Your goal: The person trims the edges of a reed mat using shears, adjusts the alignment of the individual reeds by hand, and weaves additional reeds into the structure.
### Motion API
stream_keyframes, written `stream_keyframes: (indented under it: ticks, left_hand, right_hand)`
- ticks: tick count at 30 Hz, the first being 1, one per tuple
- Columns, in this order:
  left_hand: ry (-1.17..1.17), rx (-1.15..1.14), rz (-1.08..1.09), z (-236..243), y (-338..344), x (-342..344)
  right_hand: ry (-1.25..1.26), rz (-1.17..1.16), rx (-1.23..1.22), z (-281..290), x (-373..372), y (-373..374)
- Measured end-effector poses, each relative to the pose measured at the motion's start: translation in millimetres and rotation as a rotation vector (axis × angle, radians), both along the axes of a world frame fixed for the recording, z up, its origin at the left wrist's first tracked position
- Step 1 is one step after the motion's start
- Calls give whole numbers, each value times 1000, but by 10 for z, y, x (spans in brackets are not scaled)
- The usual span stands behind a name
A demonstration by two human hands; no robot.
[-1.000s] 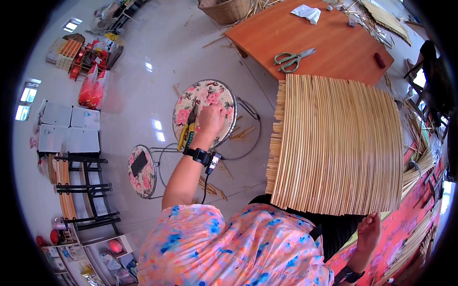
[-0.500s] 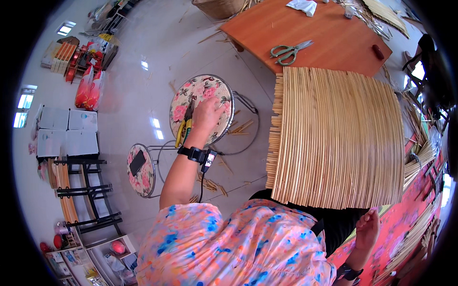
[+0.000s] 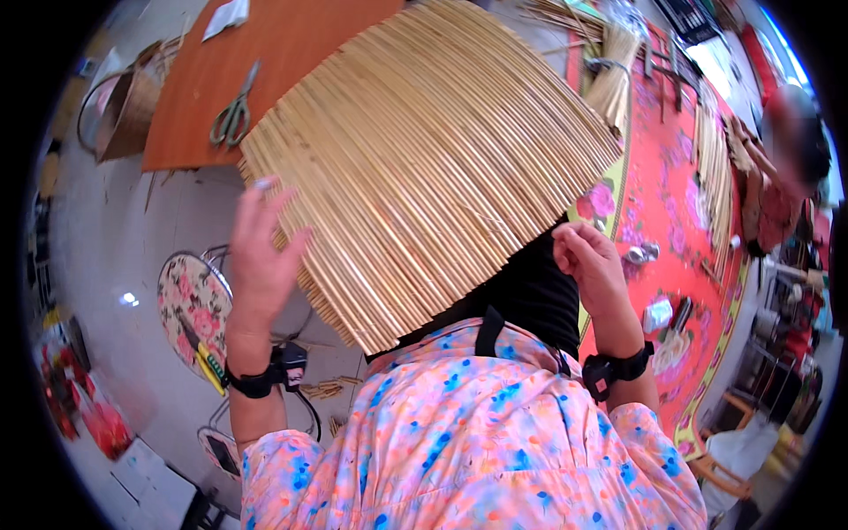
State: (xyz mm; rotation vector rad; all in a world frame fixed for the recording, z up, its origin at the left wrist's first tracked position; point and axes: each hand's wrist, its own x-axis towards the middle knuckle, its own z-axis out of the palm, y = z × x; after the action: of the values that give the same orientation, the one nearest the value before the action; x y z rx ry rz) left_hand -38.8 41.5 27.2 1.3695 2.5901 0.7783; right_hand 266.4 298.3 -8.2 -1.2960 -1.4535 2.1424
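Note:
A mat of straw-coloured reed stalks [image 3: 433,159] lies across my lap, its far side reaching over the table's edge. My left hand [image 3: 263,252] is at the mat's left edge, slightly blurred, with fingers apart and nothing seen in them; whether it touches the stalks is unclear. Beside the mat's near right corner is my right hand [image 3: 587,261], its fingers curled and pressed together. Anything between those fingertips is too small to make out. Green-handled scissors [image 3: 231,119] lie on the table, left of the mat.
The orange-brown table [image 3: 185,132] stands ahead. At left, pliers with yellow-green handles [image 3: 208,362] rest on a floral stool [image 3: 190,305]. A tied reed bundle [image 3: 614,75] and loose stalks lie on a red floral cloth [image 3: 658,203] at right. Another person [image 3: 777,194] is at far right.
The view has swung right. My left hand has left the stool and come to the mat's left edge. My right hand has come up beside the mat's corner. The pliers stay on the stool.

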Motion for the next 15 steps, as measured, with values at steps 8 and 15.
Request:
stream_keyframes:
  ticks: [8, 15]
  left_hand:
    - [-182, 5, -604, -290, 1130, 670]
    - [-254, 48, -557, -555, 1373, 870]
  right_hand:
    - [-126, 32, 556, -34, 133, -186]
    - [-86, 146, 715, 19, -163, -189]
